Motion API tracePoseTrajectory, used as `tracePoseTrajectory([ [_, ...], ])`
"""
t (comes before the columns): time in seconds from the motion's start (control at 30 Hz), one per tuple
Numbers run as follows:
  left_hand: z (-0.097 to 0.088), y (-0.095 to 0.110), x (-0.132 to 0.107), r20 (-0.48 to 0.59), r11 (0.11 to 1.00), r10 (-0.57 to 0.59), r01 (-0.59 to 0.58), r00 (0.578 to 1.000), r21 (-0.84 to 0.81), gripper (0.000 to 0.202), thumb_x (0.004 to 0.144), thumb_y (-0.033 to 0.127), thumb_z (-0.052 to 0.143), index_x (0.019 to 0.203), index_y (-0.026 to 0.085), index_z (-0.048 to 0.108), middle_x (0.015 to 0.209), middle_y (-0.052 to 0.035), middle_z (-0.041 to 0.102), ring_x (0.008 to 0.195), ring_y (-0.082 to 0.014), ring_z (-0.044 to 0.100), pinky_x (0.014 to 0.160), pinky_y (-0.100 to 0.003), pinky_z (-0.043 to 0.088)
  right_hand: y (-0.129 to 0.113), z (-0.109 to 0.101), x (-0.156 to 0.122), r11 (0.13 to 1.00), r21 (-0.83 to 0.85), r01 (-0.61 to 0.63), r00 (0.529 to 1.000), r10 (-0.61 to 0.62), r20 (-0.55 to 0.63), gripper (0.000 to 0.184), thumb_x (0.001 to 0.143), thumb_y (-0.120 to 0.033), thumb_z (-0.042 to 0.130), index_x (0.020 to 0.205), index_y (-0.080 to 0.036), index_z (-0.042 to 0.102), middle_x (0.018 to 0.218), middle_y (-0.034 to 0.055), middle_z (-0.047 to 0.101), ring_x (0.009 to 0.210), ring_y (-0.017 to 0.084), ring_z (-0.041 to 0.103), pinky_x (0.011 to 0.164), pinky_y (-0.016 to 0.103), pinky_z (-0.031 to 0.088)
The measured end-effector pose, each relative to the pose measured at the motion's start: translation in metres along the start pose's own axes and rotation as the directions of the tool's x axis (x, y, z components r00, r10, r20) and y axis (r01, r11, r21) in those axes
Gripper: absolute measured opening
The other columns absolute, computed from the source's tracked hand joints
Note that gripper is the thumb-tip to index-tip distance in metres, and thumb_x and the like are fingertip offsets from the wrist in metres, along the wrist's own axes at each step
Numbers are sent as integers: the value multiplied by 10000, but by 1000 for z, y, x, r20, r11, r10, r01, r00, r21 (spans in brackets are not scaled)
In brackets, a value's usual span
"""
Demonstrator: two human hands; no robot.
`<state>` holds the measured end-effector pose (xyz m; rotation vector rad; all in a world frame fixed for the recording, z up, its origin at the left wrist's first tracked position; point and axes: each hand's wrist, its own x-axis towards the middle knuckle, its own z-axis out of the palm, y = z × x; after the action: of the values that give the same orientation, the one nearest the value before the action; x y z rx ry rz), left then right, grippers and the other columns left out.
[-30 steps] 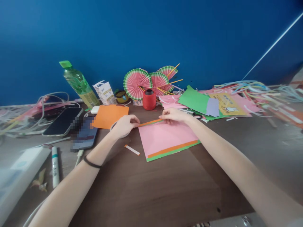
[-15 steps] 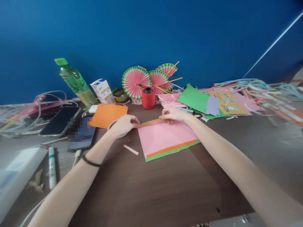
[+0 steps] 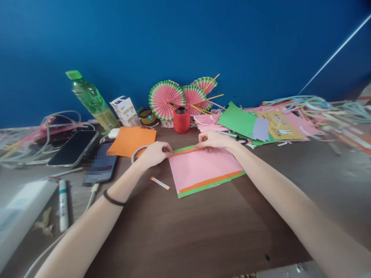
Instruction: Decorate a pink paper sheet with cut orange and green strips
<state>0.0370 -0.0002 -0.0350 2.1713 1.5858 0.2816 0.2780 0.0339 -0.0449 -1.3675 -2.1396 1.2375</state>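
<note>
A pink paper sheet (image 3: pixel 207 166) lies on the table, with green borders and an orange strip along its near edge. Along the far edge runs a second orange paper strip (image 3: pixel 185 151), beside the green border. My left hand (image 3: pixel 156 153) pinches the left end of that far strip at the sheet's corner. Farther right, my right hand (image 3: pixel 213 139) has its fingers closed on the same strip, and they hide its right part. A roll of white tape (image 3: pixel 135 154) is partly covered by my left hand. A small white strip with orange ends (image 3: pixel 160 183) lies left of the sheet.
Behind the sheet stand a red thread spool (image 3: pixel 181 122) and pleated paper fans (image 3: pixel 165 98). Orange paper (image 3: pixel 131 139), phones (image 3: pixel 74 148), a marker (image 3: pixel 63 204) and a green bottle (image 3: pixel 92 100) are on the left. Green paper (image 3: pixel 239 120) lies at the back right.
My left hand has shifted very slightly right and down at the sheet's far left corner. My right hand stays almost in place, and the sheet has not moved.
</note>
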Motion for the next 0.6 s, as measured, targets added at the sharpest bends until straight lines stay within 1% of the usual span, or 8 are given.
tracePoseTrajectory([
  [0.27, -2, 1, -2, 1, 999, -27, 27, 1000, -28, 147, 686, 288, 536, 727, 186, 633, 757, -16, 662, 689, -161, 585, 672, -248, 427, 1, 1, -1, 1000, -11, 9, 1000, -9, 13, 209, 690, -249, 615, 595, -170, 446, 469, -39, 539, 416, 72, 502, 432, 191, 392],
  [0.4, -2, 0, -1, 2, 997, -52, 52, 999, -61, 152, 670, 303, 560, 745, 186, 622, 750, -13, 663, 671, -163, 589, 644, -249, 435, 0, 1, -1, 999, -42, 6, 1000, -6, -4, 217, 687, -241, 616, 584, -173, 436, 466, -42, 539, 414, 67, 496, 430, 184, 382],
  [0.6, -2, -4, 1, 18, 995, -59, 60, 998, -79, 161, 665, 310, 560, 733, 182, 631, 744, -17, 668, 695, -172, 596, 662, -256, 438, 0, 4, 0, 999, -37, 10, 999, -11, -46, 191, 686, -212, 606, 583, -171, 450, 468, -33, 548, 400, 71, 502, 407, 183, 373],
])
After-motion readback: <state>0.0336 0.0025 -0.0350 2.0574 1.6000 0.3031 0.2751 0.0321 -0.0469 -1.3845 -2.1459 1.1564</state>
